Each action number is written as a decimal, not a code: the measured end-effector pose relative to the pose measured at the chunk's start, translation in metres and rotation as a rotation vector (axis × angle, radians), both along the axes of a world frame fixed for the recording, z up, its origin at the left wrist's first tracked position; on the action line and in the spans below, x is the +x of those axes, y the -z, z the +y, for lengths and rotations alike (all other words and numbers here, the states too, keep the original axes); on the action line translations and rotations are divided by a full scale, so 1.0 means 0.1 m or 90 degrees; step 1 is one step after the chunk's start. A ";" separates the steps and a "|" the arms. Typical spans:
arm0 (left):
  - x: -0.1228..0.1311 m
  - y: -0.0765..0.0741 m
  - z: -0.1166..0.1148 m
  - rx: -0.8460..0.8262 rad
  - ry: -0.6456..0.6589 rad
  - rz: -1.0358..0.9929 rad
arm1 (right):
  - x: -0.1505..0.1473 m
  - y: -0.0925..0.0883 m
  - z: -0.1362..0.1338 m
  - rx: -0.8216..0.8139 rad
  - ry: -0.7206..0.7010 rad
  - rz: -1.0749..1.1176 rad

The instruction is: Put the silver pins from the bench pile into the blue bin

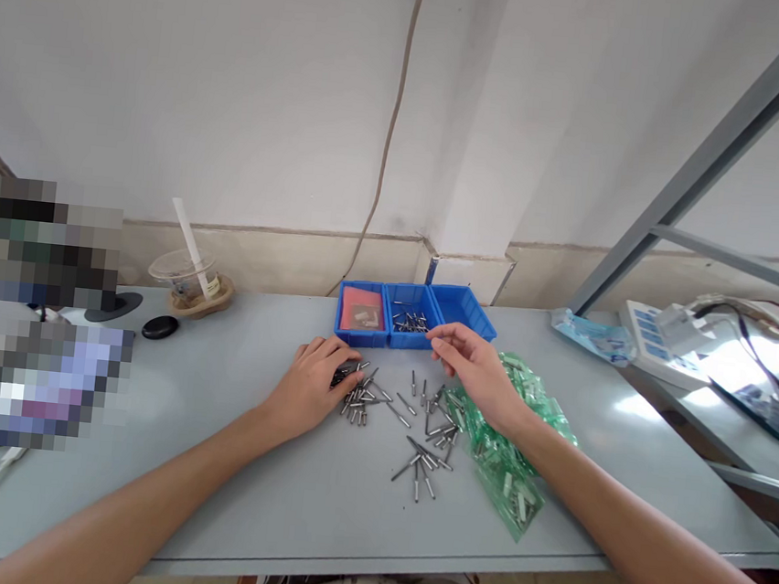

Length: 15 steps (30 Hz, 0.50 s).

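Note:
My left hand point(316, 381) rests on the table, its fingers and thumb curled round part of a pile of metal blind rivets point(357, 408). Over the front edge of the middle blue bin point(412, 341), my right hand point(465, 364) is closed in a pinch; whatever its fingertips hold is too small to make out. That bin has several blind rivets point(409, 320) inside. More loose rivets point(425, 461) lie scattered between my hands. Beneath my right wrist is a heap of green plastic bags point(514, 497) with small metal parts in them.
The left blue bin point(359, 337) holds a reddish packet; the right blue bin point(463, 310) adjoins the middle one. A cup with a straw point(188, 273) and a round black object point(160, 327) stand left. At right are a blue-white packet point(592, 337), a power strip point(660, 346) and a metal frame point(689, 183).

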<state>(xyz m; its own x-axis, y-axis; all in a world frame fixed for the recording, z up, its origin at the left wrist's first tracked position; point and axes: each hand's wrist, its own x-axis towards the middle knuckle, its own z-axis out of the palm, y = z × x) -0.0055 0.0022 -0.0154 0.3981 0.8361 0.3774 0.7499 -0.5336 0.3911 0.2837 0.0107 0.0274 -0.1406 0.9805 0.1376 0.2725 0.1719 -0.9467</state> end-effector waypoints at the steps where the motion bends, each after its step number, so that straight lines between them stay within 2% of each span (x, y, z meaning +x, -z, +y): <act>1: 0.00 0.00 0.00 -0.001 -0.001 0.003 | 0.00 0.02 0.00 0.037 -0.005 -0.075; 5: 0.01 -0.02 -0.01 -0.002 -0.001 0.012 | -0.01 0.08 -0.03 0.160 -0.065 -0.338; 8: 0.01 -0.02 -0.01 0.000 0.000 0.010 | -0.01 0.13 -0.04 0.212 -0.089 -0.467; 15: 0.01 -0.01 0.00 0.014 0.007 0.004 | -0.02 0.15 -0.02 0.190 -0.134 -0.514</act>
